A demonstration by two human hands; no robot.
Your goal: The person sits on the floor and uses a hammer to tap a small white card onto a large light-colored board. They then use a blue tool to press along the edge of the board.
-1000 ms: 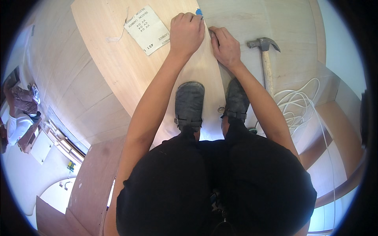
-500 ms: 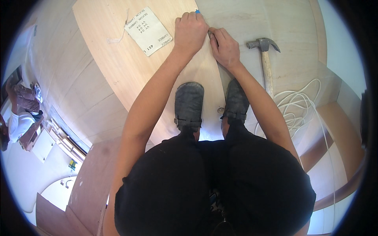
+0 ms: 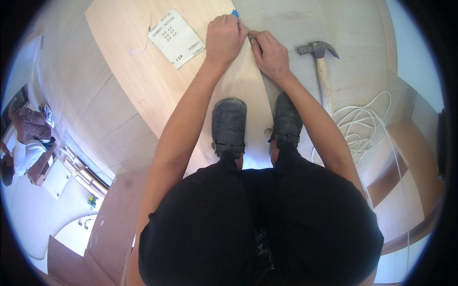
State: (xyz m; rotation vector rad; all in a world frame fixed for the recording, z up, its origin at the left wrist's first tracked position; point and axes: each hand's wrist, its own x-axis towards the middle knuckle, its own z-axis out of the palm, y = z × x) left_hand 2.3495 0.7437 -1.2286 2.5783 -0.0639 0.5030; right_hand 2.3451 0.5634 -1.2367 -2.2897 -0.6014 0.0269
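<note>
Both hands meet at the right edge of a pale wooden board [image 3: 126, 62]. My left hand [image 3: 225, 39] is closed at that edge, and a small blue thing [image 3: 234, 13] pokes out past its knuckles. The rest of what it grips is hidden. Beside it, my right hand [image 3: 272, 56] is closed too, thumb and fingers pinched together at the board's edge. Something small and dark [image 3: 252, 38] shows at its fingertips, too small to name. Left of my left hand, a sheet of sandpaper [image 3: 176, 38] lies back side up on the board.
A claw hammer [image 3: 322, 78] lies on the floor to the right, near a loose coil of white cable [image 3: 355, 128]. My shoes [image 3: 229, 125] are at the board's near part. Wooden panels [image 3: 112, 214] stand at the lower left. Another person [image 3: 29, 143] sits at the far left.
Both hands have shifted slightly left along with the board in view, still closed at its edge. More of the blue thing shows. The other person's head and arm have moved a little.
</note>
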